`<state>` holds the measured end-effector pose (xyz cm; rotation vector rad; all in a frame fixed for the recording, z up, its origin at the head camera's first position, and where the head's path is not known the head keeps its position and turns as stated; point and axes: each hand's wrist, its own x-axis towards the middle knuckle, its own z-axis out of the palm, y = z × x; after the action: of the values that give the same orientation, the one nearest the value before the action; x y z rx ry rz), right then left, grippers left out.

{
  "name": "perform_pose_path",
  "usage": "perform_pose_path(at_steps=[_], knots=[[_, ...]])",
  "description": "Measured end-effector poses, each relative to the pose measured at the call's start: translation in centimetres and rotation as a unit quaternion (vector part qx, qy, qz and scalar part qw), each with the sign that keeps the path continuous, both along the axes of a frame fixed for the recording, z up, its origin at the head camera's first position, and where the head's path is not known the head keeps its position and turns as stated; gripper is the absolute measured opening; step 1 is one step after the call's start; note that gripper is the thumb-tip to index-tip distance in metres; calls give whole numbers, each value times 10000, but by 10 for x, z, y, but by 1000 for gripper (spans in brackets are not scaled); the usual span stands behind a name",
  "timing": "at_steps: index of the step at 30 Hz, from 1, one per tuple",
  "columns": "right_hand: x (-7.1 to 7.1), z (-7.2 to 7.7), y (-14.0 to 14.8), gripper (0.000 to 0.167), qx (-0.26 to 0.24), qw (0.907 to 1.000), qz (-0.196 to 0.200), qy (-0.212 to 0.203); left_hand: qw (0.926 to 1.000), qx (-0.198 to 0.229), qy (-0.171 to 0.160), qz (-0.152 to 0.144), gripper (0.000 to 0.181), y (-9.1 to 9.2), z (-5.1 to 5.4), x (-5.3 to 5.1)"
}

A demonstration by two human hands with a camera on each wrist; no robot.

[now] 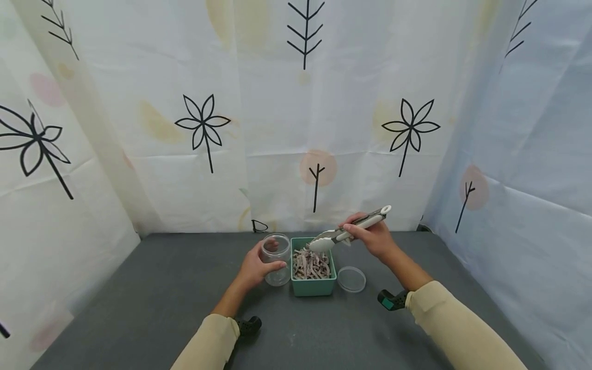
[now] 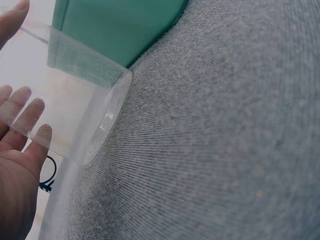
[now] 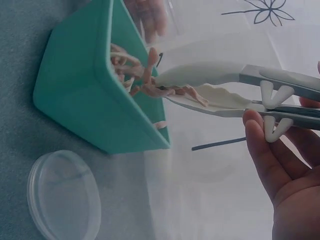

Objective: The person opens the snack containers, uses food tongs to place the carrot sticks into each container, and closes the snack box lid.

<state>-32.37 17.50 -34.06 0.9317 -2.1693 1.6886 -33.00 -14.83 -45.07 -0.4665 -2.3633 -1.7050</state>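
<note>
- Right hand (image 1: pixel 373 239) grips the tongs (image 1: pixel 341 237) between thumb and fingers; their long axis slants down leftward, tips at the strips (image 1: pixel 311 264) in the green bin (image 1: pixel 312 289).
- Left hand (image 1: pixel 257 266) holds the clear jar (image 1: pixel 280 257), mouth up, left of the bin.

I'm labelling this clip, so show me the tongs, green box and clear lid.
Tongs (image 3: pixel 217 74): right wrist view, upper white head.
Green box (image 1: pixel 313 289): head view, front wall.
Clear lid (image 1: pixel 351 280): head view, middle.

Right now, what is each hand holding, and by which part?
Left hand holds the clear jar round its side; right hand holds the tongs by their arms, with strips between the jaws.
</note>
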Motion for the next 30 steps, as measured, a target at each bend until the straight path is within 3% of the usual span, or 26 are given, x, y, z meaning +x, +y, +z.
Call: perform_pose_path(at_steps=[6, 14, 25, 27, 30], knots=[[13, 21, -7, 14, -46, 10000, -59, 62, 10000, 9, -1, -1, 71, -1, 2, 1], [-5, 21, -11, 17, -404, 9991, 94, 77, 10000, 27, 62, 13, 71, -2, 0, 0], [-8, 32, -39, 18, -955, 9928, 630, 355, 10000, -23, -61, 53, 71, -2, -1, -1], [-9, 33, -45, 17, -1012, 9919, 675, 362, 10000, 25, -64, 0, 71, -1, 1, 1], [-9, 32, -54, 15, -1060, 9909, 747, 363, 9999, 46, -23, -106, 69, 2, 13, 10]])
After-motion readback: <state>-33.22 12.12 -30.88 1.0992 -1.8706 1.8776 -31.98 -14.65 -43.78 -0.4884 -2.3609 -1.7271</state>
